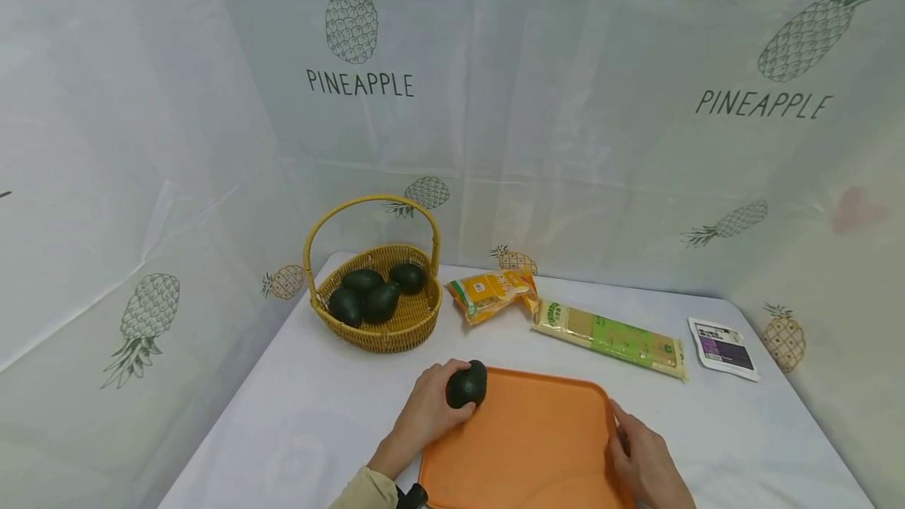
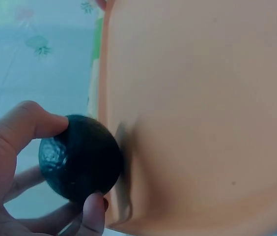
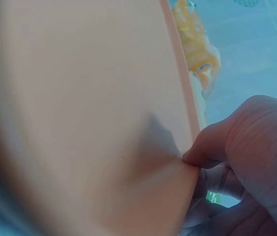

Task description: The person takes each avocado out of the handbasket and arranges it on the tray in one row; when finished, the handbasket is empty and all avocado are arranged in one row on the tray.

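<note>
A dark green avocado (image 1: 467, 385) is in my left hand (image 1: 433, 407), with the thumb and fingers curled round it. It hangs at the left far corner of the orange tray (image 1: 530, 438). In the left wrist view the avocado (image 2: 82, 160) is just beside the tray's rim (image 2: 104, 73). My right hand (image 1: 643, 454) grips the tray's right side. The right wrist view shows the thumb (image 3: 209, 147) on the rim, the other fingers bent beneath it. Nothing lies on the visible part of the tray.
A yellow wicker basket (image 1: 392, 340) with a tall handle holds several avocados (image 1: 382, 302) at the back left. Along the back lie an orange packet (image 1: 491, 293), a long green and clear pack (image 1: 608, 338) and a white and purple pouch (image 1: 723, 348). Pineapple-printed sheets enclose the table.
</note>
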